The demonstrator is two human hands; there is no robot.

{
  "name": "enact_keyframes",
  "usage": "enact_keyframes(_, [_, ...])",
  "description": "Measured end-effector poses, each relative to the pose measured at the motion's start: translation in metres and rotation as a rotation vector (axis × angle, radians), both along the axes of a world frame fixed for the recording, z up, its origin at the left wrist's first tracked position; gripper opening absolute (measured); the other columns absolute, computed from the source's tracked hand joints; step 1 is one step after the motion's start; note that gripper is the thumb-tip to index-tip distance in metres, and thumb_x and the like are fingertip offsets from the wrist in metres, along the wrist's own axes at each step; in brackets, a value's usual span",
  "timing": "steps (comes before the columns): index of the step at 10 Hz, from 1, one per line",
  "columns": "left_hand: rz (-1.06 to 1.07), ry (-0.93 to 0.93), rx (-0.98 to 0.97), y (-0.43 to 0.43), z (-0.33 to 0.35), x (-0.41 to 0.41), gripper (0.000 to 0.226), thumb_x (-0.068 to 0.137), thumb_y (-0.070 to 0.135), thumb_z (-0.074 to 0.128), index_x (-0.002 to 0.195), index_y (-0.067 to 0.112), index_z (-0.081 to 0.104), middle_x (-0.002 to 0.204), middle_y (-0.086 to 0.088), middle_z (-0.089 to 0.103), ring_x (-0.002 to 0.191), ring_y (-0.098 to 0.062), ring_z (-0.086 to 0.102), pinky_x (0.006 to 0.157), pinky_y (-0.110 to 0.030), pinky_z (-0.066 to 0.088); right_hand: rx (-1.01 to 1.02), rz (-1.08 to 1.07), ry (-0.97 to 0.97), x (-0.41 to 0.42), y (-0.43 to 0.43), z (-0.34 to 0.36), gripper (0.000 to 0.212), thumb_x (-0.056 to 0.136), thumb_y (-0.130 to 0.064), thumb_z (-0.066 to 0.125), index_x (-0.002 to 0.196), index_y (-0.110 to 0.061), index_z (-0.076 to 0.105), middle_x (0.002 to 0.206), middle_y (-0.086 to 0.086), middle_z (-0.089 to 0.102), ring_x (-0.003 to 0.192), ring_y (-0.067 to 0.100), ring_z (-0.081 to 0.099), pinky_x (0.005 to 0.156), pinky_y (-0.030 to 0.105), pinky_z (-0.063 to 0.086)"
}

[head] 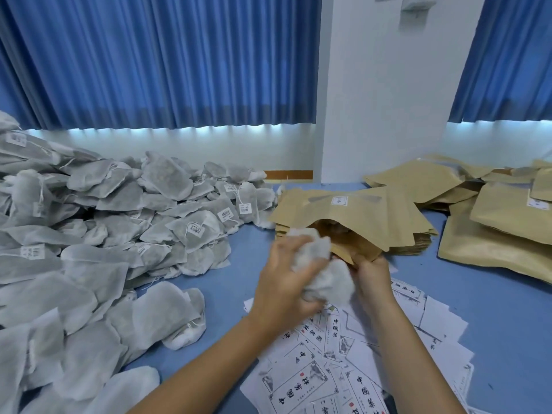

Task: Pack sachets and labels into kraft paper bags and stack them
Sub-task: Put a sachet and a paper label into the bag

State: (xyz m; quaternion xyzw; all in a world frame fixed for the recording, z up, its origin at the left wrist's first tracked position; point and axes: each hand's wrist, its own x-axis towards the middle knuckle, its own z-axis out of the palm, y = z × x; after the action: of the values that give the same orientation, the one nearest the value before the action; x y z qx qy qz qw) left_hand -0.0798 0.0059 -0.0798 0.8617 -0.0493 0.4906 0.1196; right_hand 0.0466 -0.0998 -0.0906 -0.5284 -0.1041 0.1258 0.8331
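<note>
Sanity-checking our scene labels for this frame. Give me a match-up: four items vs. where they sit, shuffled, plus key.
Items
1. sachet pile
2. printed labels
3. puffed-up kraft bags
4. open kraft bag

Places
A. near edge, beneath the forearms
B. table's far right
C. table's left side
D. centre, mouth held by the right hand while the left hand pushes a sachet in

Pairs: 1-C, 2-A, 3-B, 4-D

Grey-white sachets [89, 234] at left, tan kraft paper bags [352, 216] at centre right, white labels [343, 363] printed black below, blue table [493, 300], pleated blue curtains [155, 58] above.
</note>
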Motion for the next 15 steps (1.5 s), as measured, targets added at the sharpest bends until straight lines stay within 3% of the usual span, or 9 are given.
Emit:
enact_keyframes(2, [0.142,0.507,-0.039,-0.035,0.028,0.043,0.038,0.08,0.041,0.057,0.116,0.028,0.056,0.123,0.005,0.04,0.107,-0.024,0.039,0.063,-0.031,0.044,-0.348,0.231,0.117,0.012,0.004,0.006,0.019,0.092,-0.001,0.053,0.103,-0.016,0.056,0.084,-0.002,0.056,0.085,0.015,0.055,0.06,0.018,0.036])
enact_keyframes(3, [0.376,0.7,0.18,-0.034,0.043,0.071,0.034,0.089,0.034,0.052,0.118,0.018,0.056,0.121,-0.004,0.048,0.105,-0.029,0.043,0.067,-0.032,0.037,-0.208,-0.01,-0.088,0.005,0.0,-0.005,0.017,0.091,0.001,0.05,0.081,-0.012,0.054,0.069,0.001,0.051,0.068,0.015,0.049,0.063,0.03,0.041])
enact_keyframes(5, [0.601,0.988,0.25,-0.011,0.057,0.124,0.044,0.097,0.028,0.044,0.139,0.015,0.041,0.142,-0.009,0.041,0.129,-0.029,0.04,0.106,-0.038,0.036,-0.166,0.086,-0.117,-0.001,0.001,0.0,0.031,0.091,0.011,0.048,0.113,-0.009,0.056,0.099,-0.003,0.065,0.076,-0.008,0.065,0.059,0.003,0.045])
enact_keyframes(8, [0.263,1.049,-0.475,-0.001,0.052,0.122,0.037,0.101,0.018,0.04,0.13,-0.003,0.048,0.123,-0.018,0.054,0.091,-0.023,0.05,0.072,-0.019,0.045,-0.036,0.269,-0.043,-0.004,0.004,-0.005,0.028,0.09,0.011,0.049,0.114,0.0,0.061,0.096,0.014,0.073,0.076,0.02,0.071,0.069,0.024,0.054])
enact_keyframes(9, [0.213,1.016,-0.444,-0.008,0.048,0.115,0.015,0.099,0.025,0.046,0.095,0.014,0.057,0.08,-0.003,0.053,0.073,-0.017,0.042,0.066,-0.019,0.035,0.016,0.129,0.027,0.008,-0.006,-0.003,0.02,0.088,0.015,0.045,0.101,0.009,0.058,0.072,0.011,0.071,0.061,0.019,0.068,0.058,0.021,0.053])
enact_keyframes(11, [-0.112,0.35,0.349,-0.014,0.01,0.038,0.008,0.078,0.001,0.053,0.072,0.007,0.057,0.068,-0.007,0.052,0.059,-0.023,0.048,0.044,-0.027,0.033,0.064,0.104,0.096,0.008,-0.005,-0.003,0.018,0.091,0.013,0.046,0.094,0.001,0.059,0.073,0.009,0.068,0.062,0.02,0.063,0.052,0.018,0.051])
enact_keyframes(12, [0.052,0.725,0.518,-0.006,-0.018,0.032,0.011,0.089,0.005,0.051,0.093,0.007,0.061,0.098,-0.008,0.06,0.094,-0.027,0.058,0.072,-0.036,0.05,0.089,0.105,0.099,0.01,-0.003,-0.004,0.017,0.095,0.008,0.045,0.107,0.004,0.055,0.087,0.016,0.068,0.064,0.02,0.07,0.056,0.02,0.053])
enact_keyframes(13, [0.394,0.9,0.393,0.01,-0.036,0.049,0.039,0.102,0.023,0.036,0.138,0.006,0.039,0.142,-0.012,0.041,0.132,-0.027,0.036,0.103,-0.033,0.035,0.102,0.105,0.095,0.009,-0.002,-0.007,0.017,0.094,0.007,0.047,0.107,0.002,0.055,0.086,0.014,0.07,0.066,0.022,0.071,0.058,0.022,0.053])
enact_keyframes(15, [0.472,0.93,0.255,0.003,-0.02,0.07,0.019,0.091,0.004,0.048,0.104,0.009,0.061,0.1,-0.008,0.066,0.09,-0.024,0.062,0.06,-0.03,0.036,0.129,0.131,0.128,0.007,-0.002,-0.009,0.019,0.093,0.008,0.048,0.106,-0.003,0.056,0.083,0.011,0.072,0.069,0.026,0.072,0.059,0.024,0.055])
